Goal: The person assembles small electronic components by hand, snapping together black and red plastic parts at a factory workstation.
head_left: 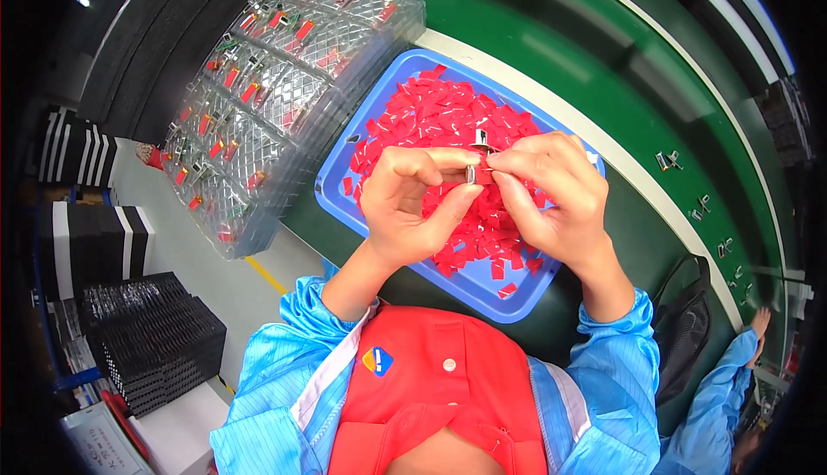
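Observation:
Above the heap of small red pieces [439, 113], my two hands meet with their fingertips nearly together. Between them is a small shiny metal part [481, 137], its upper end sticking up past the fingers, with red at its lower side. My left hand [409, 204] is closed in a pinch, thumb and forefinger on a silvery end of it. My right hand [558, 195] pinches the other side with thumb and forefinger. The fingers hide most of the part, so its exact kind does not show. A blue plastic tray [508, 307] holds the red pieces under both hands.
Left of the tray rises a stack of clear plastic trays [284, 105] with small red-marked metal parts. Beyond lies a green conveyor belt [594, 44], carrying several small metal parts [668, 161]. A co-worker's hand [760, 324] reaches in at right. Black trays [155, 337] are piled lower left.

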Available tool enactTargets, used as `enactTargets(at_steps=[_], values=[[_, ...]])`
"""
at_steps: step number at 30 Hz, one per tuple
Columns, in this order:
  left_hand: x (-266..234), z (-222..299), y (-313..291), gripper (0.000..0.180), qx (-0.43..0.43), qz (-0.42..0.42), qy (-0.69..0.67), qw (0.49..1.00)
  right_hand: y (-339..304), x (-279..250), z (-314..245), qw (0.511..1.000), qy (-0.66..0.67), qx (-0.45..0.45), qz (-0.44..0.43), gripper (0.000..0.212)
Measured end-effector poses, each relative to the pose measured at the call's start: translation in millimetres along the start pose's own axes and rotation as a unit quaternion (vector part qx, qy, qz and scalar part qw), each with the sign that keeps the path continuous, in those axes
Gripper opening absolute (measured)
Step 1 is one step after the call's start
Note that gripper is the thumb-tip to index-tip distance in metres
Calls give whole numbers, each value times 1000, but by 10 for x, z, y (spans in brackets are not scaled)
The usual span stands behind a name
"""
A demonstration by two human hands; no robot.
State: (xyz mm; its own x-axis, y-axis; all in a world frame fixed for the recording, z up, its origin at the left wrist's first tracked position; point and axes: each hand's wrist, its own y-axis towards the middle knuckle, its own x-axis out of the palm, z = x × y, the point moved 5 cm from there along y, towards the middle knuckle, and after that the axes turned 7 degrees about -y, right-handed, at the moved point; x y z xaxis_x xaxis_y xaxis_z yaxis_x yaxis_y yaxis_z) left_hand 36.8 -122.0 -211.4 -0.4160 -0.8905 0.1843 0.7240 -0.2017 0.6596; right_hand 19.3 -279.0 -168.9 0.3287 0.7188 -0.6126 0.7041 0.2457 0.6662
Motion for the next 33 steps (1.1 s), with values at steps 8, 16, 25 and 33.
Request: enactTargets(at_steps=[8,16,25,33], values=[[-5,-1,41,34,10,-18,29,999,5,7,-66,997,-57,-42,23,20],[-25,-14,47,38,-39,-21,10,999,-52,109,7,998,57,23,33,17],[-28,-154,21,40,-72,-8,-49,996,-73,123,143,948,255,188,25,15],[38,-75,76,38,-18,15,-43,999,6,-60,70,998,23,26,42,19]])
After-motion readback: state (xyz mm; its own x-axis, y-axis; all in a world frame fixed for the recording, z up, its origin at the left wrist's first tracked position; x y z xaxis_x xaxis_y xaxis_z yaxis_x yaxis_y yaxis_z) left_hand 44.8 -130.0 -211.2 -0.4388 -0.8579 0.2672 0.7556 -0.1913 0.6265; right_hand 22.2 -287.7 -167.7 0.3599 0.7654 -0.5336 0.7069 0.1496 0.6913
